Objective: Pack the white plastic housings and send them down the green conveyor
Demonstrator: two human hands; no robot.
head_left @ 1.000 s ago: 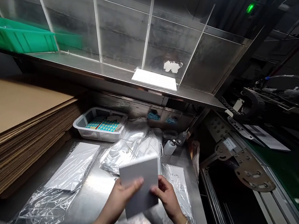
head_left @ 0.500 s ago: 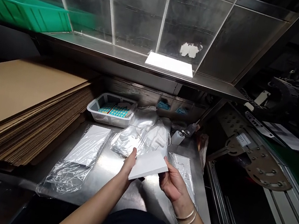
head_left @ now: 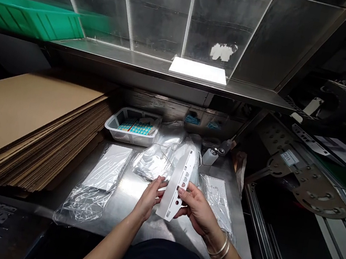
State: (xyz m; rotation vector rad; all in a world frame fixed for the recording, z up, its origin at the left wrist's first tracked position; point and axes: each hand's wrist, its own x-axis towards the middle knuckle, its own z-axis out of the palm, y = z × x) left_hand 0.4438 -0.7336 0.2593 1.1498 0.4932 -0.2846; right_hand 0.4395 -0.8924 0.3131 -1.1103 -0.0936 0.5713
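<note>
A white metal panel with cutouts along its edge stands tilted on its side above the bench. My right hand is closed on its right edge, with the thumb over the cutout strip. My left hand is beside its left face, fingers apart; I cannot tell whether the fingertips touch it. Behind the panel lie clear plastic bags. To the left is a white panel in a clear bag, and to the right lies another bagged white panel.
A tall stack of cardboard sheets fills the left. A white bin holding sticker sheets and a pump bottle stand at the back. The shelf above carries another white panel and a green crate. Machinery stands at the right.
The white panel has turned from lying nearly flat to standing on its side, so its edge with cutouts now shows. My left hand has loosened from it; my right hand still holds it.
</note>
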